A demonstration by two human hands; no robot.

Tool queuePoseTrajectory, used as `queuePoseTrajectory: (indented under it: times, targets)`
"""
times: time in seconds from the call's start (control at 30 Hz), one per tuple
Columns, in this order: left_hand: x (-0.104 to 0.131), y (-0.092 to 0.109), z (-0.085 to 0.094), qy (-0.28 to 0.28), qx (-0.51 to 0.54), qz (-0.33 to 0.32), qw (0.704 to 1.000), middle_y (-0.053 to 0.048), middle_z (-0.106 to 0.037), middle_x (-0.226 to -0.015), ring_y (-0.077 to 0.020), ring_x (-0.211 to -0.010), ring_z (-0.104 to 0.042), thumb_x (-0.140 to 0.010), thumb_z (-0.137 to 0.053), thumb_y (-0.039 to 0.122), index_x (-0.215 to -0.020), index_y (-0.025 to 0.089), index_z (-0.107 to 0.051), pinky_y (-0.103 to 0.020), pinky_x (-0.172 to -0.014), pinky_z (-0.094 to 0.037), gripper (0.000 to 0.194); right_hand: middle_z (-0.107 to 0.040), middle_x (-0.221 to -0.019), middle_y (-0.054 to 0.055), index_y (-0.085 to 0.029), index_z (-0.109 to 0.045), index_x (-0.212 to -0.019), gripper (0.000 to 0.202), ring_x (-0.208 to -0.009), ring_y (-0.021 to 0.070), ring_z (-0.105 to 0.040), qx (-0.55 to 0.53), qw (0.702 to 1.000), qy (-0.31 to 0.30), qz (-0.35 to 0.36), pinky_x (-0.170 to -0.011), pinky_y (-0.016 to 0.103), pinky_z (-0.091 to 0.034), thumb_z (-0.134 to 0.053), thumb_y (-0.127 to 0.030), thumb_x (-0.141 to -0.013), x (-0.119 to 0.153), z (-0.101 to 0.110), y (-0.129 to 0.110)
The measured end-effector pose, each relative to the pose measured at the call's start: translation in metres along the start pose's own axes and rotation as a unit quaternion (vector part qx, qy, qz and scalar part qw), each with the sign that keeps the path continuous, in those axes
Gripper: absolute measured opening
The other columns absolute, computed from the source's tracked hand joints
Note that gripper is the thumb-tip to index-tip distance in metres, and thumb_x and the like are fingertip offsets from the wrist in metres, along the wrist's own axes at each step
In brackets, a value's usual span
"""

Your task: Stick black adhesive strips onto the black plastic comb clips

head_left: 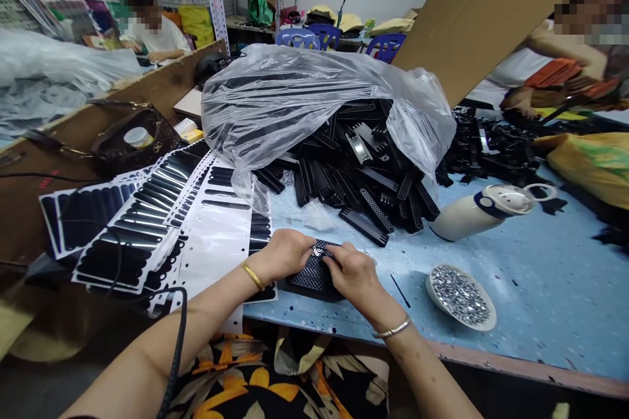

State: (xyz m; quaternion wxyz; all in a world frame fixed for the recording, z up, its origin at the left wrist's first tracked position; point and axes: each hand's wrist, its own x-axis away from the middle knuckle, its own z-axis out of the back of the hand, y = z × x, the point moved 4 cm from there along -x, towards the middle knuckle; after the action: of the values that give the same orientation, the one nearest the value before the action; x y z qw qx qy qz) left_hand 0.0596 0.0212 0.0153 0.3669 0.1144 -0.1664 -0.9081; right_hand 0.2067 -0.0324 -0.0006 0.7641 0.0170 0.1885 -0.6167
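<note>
My left hand (291, 253) and my right hand (354, 270) meet at a black plastic piece (319, 246) with a honeycomb-like pattern. Fingers of both hands are closed on its two ends. Several small silvery rings (318, 251) show on it between my fingertips. Just below lies a black mesh-textured block (310, 276) on the blue table, partly covered by my hands. Farther back, a clear plastic bag (275, 88) spills many similar black, toothed pieces (363, 226). To the right stands a white bowl (491, 321) full of small shiny metal bits (462, 296).
Sheets of black adhesive strips (132, 222) spread at left, with a brown handbag (118, 144) behind. A white tumbler (464, 216) lies tilted at right near a heap of black parts (486, 150). A thin black stick (400, 290) lies beside the bowl. Two people sit beyond.
</note>
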Motion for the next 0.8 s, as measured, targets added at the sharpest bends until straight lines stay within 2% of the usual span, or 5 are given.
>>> queuePoseTrajectory:
  times: [0.1, 0.33, 0.5, 0.63, 0.8]
  targets:
    - [-0.006, 0.004, -0.002, -0.042, -0.031, 0.001, 0.999, -0.010, -0.074, -0.082, -0.0254, -0.079, -0.070, -0.088, -0.055, 0.025, -0.091, 0.017, -0.073, -0.032, -0.069, -0.052, 0.020, -0.064, -0.073, 0.004, -0.019, -0.073, -0.090, 0.016, -0.064, 0.0161, -0.060, -0.007, 0.998, -0.059, 0.008, -0.059, 0.026, -0.040, -0.057, -0.022, -0.085, -0.009, -0.006, -0.005]
    - [-0.011, 0.000, -0.012, -0.052, -0.012, -0.004, 0.999, -0.009, -0.075, -0.083, -0.0254, -0.080, -0.070, -0.087, -0.053, 0.021, -0.086, 0.019, -0.075, -0.031, -0.067, -0.049, 0.022, -0.060, -0.070, 0.004, -0.018, -0.072, -0.079, 0.020, -0.064, 0.0152, -0.056, -0.036, 0.993, -0.109, 0.024, -0.060, 0.026, -0.039, -0.054, -0.014, -0.085, -0.018, -0.016, -0.004]
    - [-0.017, 0.002, -0.013, -0.069, -0.020, -0.010, 0.997, -0.008, -0.074, -0.080, -0.0244, -0.077, -0.069, -0.084, -0.055, 0.018, -0.083, 0.018, -0.075, -0.029, -0.064, -0.046, 0.020, -0.061, -0.071, 0.005, -0.016, -0.068, -0.072, 0.023, -0.063, 0.0149, -0.054, -0.038, 0.992, -0.118, 0.031, -0.059, 0.026, -0.037, -0.048, -0.005, -0.080, -0.022, -0.017, -0.005]
    - [-0.018, 0.004, -0.010, -0.069, -0.020, -0.004, 0.997, -0.009, -0.074, -0.078, -0.0243, -0.074, -0.068, -0.082, -0.056, 0.017, -0.081, 0.017, -0.075, -0.029, -0.061, -0.045, 0.019, -0.060, -0.067, 0.005, -0.016, -0.065, -0.067, 0.019, -0.061, 0.0153, -0.053, -0.039, 0.992, -0.115, 0.025, -0.057, 0.026, -0.035, -0.051, -0.005, -0.074, -0.026, -0.017, -0.006]
    - [-0.001, 0.001, 0.001, -0.037, 0.000, 0.003, 0.999, -0.007, -0.071, -0.071, -0.0199, -0.069, -0.065, -0.084, -0.053, 0.017, -0.075, 0.017, -0.072, -0.026, -0.060, -0.043, 0.021, -0.061, -0.064, 0.004, -0.017, -0.063, -0.062, 0.017, -0.058, 0.0144, -0.052, -0.055, 0.993, -0.105, 0.019, -0.056, 0.026, -0.036, -0.053, -0.009, -0.074, -0.030, -0.017, -0.002]
